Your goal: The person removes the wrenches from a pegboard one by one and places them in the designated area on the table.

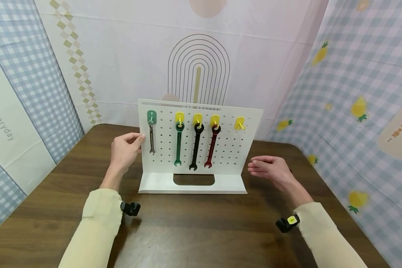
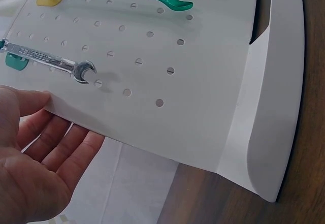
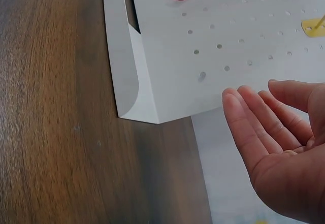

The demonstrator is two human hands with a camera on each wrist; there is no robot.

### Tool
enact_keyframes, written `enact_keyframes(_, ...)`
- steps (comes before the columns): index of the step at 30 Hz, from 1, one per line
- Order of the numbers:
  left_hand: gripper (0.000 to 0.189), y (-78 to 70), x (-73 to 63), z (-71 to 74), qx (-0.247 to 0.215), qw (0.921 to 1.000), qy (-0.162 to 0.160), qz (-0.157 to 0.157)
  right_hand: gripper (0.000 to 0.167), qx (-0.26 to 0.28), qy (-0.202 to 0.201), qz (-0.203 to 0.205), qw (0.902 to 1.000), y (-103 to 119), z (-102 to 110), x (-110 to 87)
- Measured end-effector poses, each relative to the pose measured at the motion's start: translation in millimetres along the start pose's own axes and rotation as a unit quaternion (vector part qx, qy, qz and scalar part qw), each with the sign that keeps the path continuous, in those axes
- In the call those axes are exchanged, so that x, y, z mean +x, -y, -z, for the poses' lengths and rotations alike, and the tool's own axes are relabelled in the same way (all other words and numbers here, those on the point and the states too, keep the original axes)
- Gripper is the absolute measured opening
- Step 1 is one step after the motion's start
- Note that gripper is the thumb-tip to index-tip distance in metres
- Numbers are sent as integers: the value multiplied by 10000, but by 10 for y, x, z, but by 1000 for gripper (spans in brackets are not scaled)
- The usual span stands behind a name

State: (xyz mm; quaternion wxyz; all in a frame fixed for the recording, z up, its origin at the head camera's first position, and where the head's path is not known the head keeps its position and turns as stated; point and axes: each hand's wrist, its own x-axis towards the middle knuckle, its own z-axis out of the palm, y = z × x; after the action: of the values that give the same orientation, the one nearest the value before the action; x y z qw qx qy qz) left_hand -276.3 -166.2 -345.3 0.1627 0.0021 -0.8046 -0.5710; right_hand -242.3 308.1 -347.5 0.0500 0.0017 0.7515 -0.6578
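Observation:
A white pegboard stand stands upright on the table. My left hand pinches its left edge, thumb at the front and fingers reaching behind. Beside that thumb a small silver wrench hangs from a green hook. A green wrench, a black wrench and a red wrench hang from yellow hooks farther right. Another yellow hook at the right bears nothing. My right hand is held beside the board's right edge, fingers nearly straight, apart from it and holding nothing.
The brown wooden table extends in front of the stand and to both sides. A printed white cloth hangs behind it, and a checked cloth hangs at the right. A black wrist camera sits on the left sleeve.

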Motion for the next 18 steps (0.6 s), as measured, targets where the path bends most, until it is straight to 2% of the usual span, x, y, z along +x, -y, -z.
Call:
enact_keyframes(9, 39, 6, -1, 3, -3, 10000, -42, 41, 48, -126, 48, -57, 9999, 19, -120, 41)
enact_keyframes(18, 38, -14, 0, -5, -24, 10000, -48, 33, 50, 101, 153, -38, 9998, 30, -174, 72)
